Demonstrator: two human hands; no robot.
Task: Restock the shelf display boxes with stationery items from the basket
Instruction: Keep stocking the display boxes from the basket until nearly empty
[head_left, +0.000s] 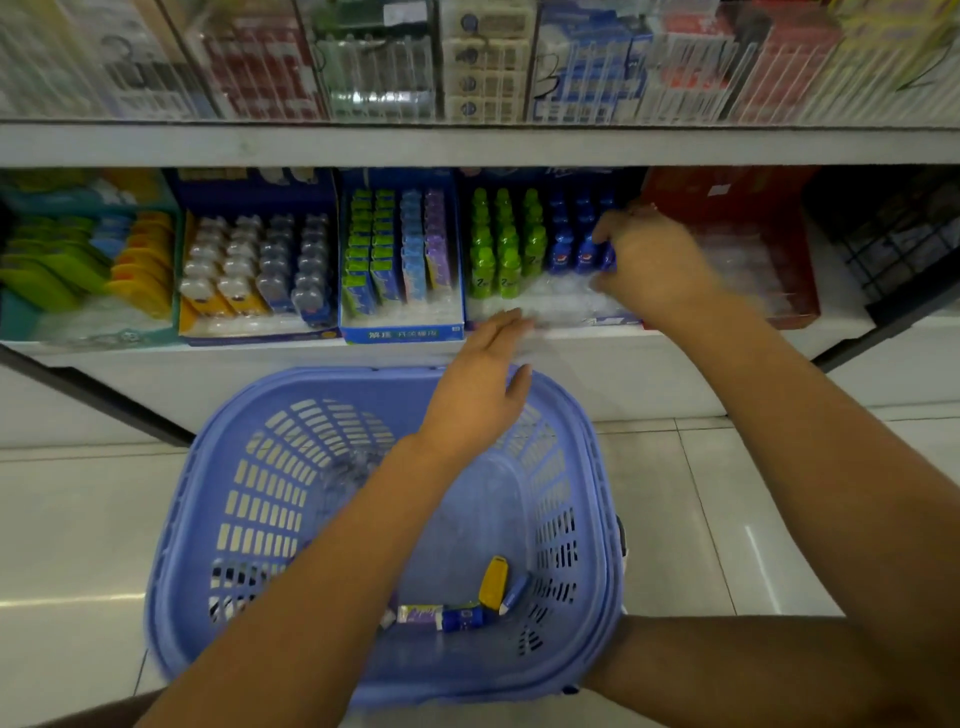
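The shelf (260, 364) carries a row of display boxes. Below it on the floor stands the blue basket (270, 467), with a few small items (493, 582) left at its bottom. The left hand (478, 395) hovers over the far rim, fingers loose and holding nothing. The right hand (649, 260) reaches into a box (608, 320) and pinches a blue bottle (605, 257).
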